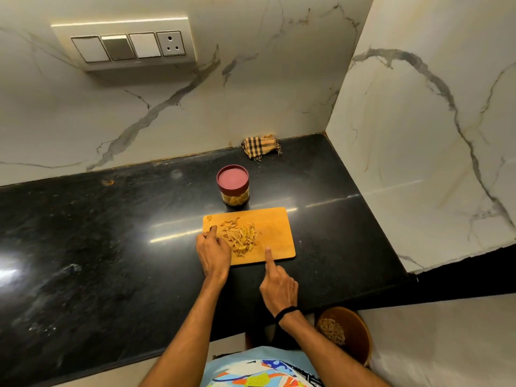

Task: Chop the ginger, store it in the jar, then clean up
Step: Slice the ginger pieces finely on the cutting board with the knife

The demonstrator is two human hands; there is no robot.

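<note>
Ginger on board | left hand touching | right hand just beside

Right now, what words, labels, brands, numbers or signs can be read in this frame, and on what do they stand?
None can be read.
Jar: no label shows below its red lid.
Switch panel: plain plates and a socket, no markings legible.
Shirt: colourful print, no letters legible.

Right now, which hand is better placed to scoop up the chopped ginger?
Left, I'd say. The left hand lies right against the ginger pile on the cutting board, while the right hand only touches bare board with one finger, apart from the pile.
</note>
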